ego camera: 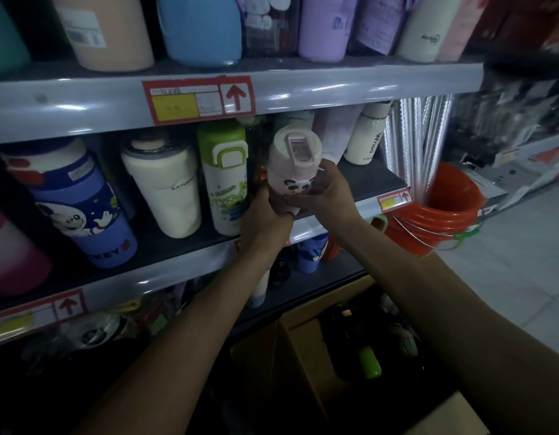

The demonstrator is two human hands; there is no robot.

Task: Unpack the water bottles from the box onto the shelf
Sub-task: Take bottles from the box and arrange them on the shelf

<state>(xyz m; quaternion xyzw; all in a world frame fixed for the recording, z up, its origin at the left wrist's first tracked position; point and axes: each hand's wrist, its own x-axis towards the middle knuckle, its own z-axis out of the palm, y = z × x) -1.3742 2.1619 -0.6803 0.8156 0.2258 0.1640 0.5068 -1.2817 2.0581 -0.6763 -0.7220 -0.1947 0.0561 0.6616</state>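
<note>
A small pink water bottle [292, 158] with a panda face and a flip lid is held upright at the middle shelf [190, 262], just right of a green-and-white bottle [226, 177]. My left hand [265, 221] grips its lower body from the left. My right hand [325, 193] wraps round it from the right. Whether its base touches the shelf is hidden by my hands. The open cardboard box [306, 356] sits on the floor below, with a green bottle [369, 362] and dark items inside.
The middle shelf also holds a cream tumbler [166, 189], a blue cartoon bottle [83, 208] and a white bottle [366, 136] at the right. More bottles fill the top shelf [271, 98] and the lower one. Stacked orange buckets [441, 208] stand on the floor to the right.
</note>
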